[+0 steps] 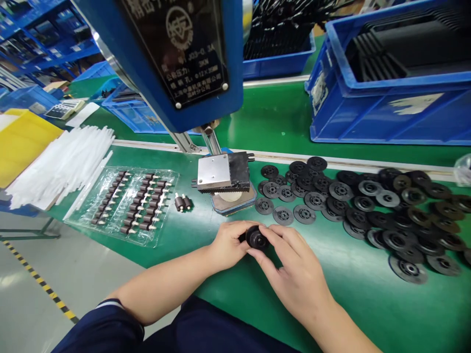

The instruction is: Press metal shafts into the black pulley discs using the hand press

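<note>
A black round plastic part [256,237] with a raised hub is held between my two hands, above the near edge of the bench. The fingers of my left hand [231,243] are closed on its left side, where a bit of black shows behind them. My right hand [292,260] pinches its right side between thumb and fingers. Beyond my hands, flat black discs [304,214] with slotted centres lie loose. Farther right, hubbed black discs [399,240] lie in an overlapping heap. Two small dark cylinders with white shafts [183,202] lie left of the press base.
A blue bench press [206,115] leans into view, a metal block [213,171] under its ram. To the left are a clear tray [121,203] of shafted cylinders, white tubes [66,164] and a yellow bin [25,144]. Blue crates [390,113] stand behind at right.
</note>
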`<act>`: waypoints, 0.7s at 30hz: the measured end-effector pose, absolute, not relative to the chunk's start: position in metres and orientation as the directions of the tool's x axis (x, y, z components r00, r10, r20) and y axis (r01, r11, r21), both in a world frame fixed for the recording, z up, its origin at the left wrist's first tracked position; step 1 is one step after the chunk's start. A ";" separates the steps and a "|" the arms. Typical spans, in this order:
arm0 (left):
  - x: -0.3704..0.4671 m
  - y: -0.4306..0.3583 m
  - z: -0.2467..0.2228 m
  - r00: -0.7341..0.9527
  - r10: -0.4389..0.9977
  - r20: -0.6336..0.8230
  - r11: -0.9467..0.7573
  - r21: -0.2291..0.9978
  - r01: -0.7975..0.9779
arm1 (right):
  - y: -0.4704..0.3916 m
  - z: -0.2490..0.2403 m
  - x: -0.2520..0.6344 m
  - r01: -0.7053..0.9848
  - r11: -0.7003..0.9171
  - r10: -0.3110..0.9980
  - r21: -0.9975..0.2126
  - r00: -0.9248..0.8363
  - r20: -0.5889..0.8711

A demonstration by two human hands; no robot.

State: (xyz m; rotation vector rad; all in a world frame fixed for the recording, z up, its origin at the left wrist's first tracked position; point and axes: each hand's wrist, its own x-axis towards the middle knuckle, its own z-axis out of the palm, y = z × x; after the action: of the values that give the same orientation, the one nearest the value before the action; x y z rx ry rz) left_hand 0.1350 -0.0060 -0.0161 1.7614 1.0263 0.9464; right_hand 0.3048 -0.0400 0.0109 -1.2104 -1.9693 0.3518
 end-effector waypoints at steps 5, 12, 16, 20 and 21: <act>0.136 -0.006 -0.016 0.385 0.905 0.183 -0.289 0.927 0.239 | -0.042 0.010 0.303 0.660 0.516 0.835 -0.546 -0.248 0.491; 0.138 -0.005 -0.014 0.382 0.906 0.181 -0.292 0.922 0.256 | -0.043 0.010 0.298 0.682 0.517 0.827 -0.518 -0.241 0.508; 0.137 -0.006 -0.014 0.393 0.904 0.166 -0.278 0.928 0.247 | -0.043 0.010 0.297 0.684 0.522 0.821 -0.509 -0.242 0.517; 0.136 -0.007 -0.015 0.379 0.912 0.156 -0.266 0.929 0.256 | -0.043 0.009 0.294 0.673 0.521 0.817 -0.525 -0.214 0.535; 0.136 -0.007 -0.015 0.377 0.914 0.151 -0.261 0.930 0.260 | -0.043 0.008 0.294 0.673 0.521 0.816 -0.525 -0.213 0.538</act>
State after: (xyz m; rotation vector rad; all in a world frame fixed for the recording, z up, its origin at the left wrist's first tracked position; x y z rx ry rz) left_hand 0.1356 -0.0073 -0.0149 1.7438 1.0373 0.9192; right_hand 0.2937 -0.0432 0.0085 -1.2155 -1.9548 0.2243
